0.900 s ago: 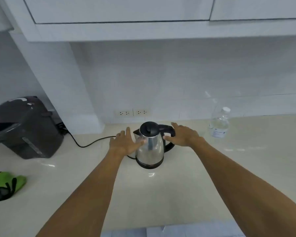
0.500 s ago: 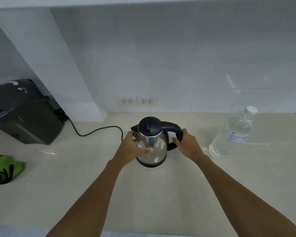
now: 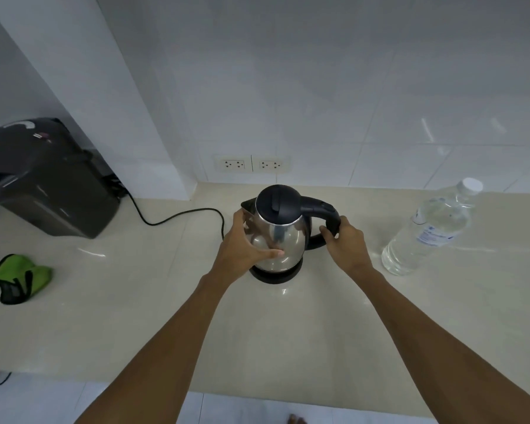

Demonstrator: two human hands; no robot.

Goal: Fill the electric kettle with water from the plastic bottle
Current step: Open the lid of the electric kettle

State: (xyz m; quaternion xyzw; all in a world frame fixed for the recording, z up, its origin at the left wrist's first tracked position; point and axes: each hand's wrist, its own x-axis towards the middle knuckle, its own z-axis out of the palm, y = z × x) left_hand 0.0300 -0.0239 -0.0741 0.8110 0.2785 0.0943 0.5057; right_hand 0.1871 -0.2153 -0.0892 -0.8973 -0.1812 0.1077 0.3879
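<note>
A steel electric kettle [image 3: 283, 237] with a black lid, shut, stands on its black base on the counter. My left hand [image 3: 245, 244] wraps the kettle's left side, thumb across the front of the body. My right hand [image 3: 344, 243] grips the black handle on the kettle's right. A clear plastic water bottle [image 3: 429, 231] with a white cap, still on, stands upright to the right of the kettle, a short gap away from my right hand.
A black power cord [image 3: 178, 215] runs from the kettle base toward a dark appliance [image 3: 46, 179] at the left. A green cloth item [image 3: 19, 278] lies at the left. Wall sockets [image 3: 251, 164] sit behind the kettle. The counter's front edge [image 3: 257, 390] is near me.
Both hands have gone from hovering beside the kettle to gripping it, the left on the body and the right on the handle. The view has come closer and tilted down.
</note>
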